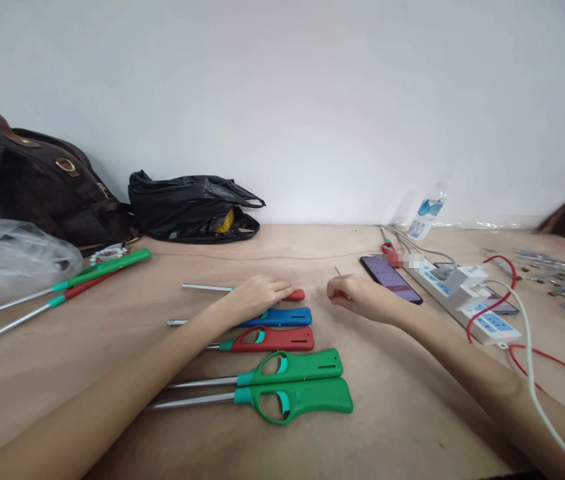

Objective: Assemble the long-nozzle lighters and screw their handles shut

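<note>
Several long-nosed lighters lie in a row on the wooden table: a red one at the back, a blue one, a red one with teal trigger and two green ones. My left hand rests flat on the rearmost red lighter, fingers stretched along its handle. My right hand is beside the row, fingers pinched on a thin metal pin that sticks up.
Two more long lighters lie at the left by a clear plastic bag. A brown handbag and black bag stand at the wall. A phone, power strip, red and white cables, a bottle and metal parts are on the right.
</note>
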Demonstrator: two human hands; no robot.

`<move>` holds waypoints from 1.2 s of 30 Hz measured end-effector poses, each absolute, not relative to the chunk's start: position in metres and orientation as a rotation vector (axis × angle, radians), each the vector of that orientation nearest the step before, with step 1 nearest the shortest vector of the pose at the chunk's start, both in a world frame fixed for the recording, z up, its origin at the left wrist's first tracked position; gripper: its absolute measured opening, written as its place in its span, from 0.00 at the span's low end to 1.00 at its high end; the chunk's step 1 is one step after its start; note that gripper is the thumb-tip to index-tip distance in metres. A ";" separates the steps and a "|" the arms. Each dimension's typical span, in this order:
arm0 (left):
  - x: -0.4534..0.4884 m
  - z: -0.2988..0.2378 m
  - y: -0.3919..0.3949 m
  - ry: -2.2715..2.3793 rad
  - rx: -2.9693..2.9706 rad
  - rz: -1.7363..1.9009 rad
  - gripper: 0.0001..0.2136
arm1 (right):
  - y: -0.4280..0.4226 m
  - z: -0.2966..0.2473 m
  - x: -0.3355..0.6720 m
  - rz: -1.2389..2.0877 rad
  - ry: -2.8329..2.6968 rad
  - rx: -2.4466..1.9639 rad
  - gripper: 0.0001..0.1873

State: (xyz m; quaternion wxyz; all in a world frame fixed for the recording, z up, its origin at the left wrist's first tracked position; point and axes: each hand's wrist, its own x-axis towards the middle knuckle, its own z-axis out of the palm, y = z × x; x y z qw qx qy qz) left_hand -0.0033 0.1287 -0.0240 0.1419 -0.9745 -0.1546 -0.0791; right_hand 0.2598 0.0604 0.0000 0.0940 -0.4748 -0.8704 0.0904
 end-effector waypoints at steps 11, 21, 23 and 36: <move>-0.001 -0.013 0.118 -0.493 -2.786 -0.094 0.17 | 0.037 -0.025 0.263 0.324 -2.631 -1.402 0.06; -0.006 -0.017 0.117 -0.552 -2.918 -0.317 0.15 | 0.073 0.003 0.229 0.362 -2.575 -1.569 0.10; -0.006 -0.016 0.116 -0.553 -2.918 -0.311 0.16 | 0.082 0.006 0.216 0.286 -2.639 -1.604 0.10; -0.007 -0.018 0.117 -0.574 -2.939 -0.314 0.15 | 0.099 0.016 0.191 0.244 -2.835 -1.660 0.13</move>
